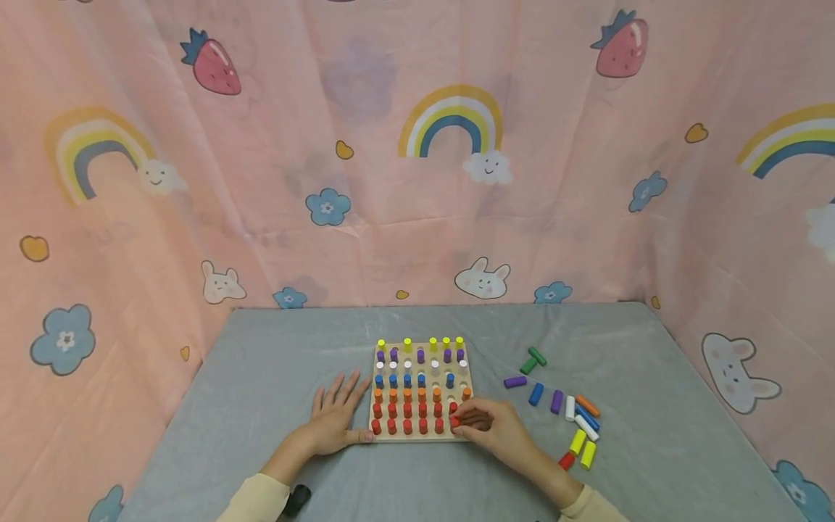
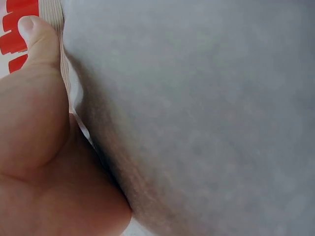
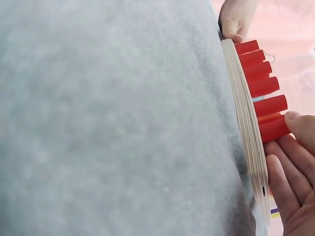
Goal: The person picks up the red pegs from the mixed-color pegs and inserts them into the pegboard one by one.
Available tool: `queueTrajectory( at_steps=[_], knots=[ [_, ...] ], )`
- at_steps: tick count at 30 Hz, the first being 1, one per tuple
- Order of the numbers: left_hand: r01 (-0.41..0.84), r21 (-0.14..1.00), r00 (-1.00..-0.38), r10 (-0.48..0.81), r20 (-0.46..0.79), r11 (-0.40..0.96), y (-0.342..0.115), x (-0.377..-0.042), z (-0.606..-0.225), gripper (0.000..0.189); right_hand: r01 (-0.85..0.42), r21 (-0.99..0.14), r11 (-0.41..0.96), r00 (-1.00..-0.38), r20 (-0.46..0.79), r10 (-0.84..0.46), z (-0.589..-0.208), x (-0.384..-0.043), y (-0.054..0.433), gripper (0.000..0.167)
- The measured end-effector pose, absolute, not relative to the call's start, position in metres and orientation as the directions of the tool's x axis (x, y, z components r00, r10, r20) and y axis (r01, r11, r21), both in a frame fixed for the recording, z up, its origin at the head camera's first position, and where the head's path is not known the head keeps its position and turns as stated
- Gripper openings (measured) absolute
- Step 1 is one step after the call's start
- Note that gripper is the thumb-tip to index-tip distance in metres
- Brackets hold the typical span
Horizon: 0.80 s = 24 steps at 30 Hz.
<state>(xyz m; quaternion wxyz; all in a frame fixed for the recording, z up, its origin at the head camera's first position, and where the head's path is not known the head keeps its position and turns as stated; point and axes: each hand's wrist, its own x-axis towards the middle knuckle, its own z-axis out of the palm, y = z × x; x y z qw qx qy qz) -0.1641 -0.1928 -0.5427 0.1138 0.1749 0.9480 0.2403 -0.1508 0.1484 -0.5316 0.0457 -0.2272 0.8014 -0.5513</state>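
A wooden pegboard (image 1: 417, 438) lies on the grey cloth, with coloured pegs upright in rows: yellow, purple, white, blue, orange and two red rows at the near side. My left hand (image 1: 334, 420) lies spread flat beside its left edge, the thumb (image 2: 42, 42) resting on the near left corner by a red peg (image 1: 376, 427). At the near right corner, my right hand (image 1: 492, 429) pinches a red peg (image 3: 276, 129) between thumb and fingers. That peg stands against the board; whether it is fully seated is hidden. Some holes show between the pegs in the farther rows.
Loose pegs lie right of the board: green (image 1: 538, 356), purple (image 1: 515, 382), blue (image 1: 536, 394), white (image 1: 570, 408), orange (image 1: 588, 405), yellow (image 1: 588, 455) and red (image 1: 567, 460). A black object (image 1: 298, 500) lies by the left sleeve. Patterned pink cloth (image 1: 391, 254) hangs behind the table.
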Motion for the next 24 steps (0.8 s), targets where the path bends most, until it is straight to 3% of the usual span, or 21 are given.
queueTrajectory(
  at_steps=[17,24],
  knots=[
    [0.29,0.517,-0.907,0.404,-0.121,0.805,-0.192,-0.161,-0.531,0.103,-0.278,-0.928,0.246,-0.906,0.169,-0.389,-0.525,-0.155,0.169,0.023],
    [0.281,0.454,-0.912,0.383,-0.149,0.846,-0.192,-0.166,-0.538,0.105,-0.143,-0.914,0.379,-0.943,0.009,-0.332,-0.511,-0.153,0.201,0.03]
  ],
)
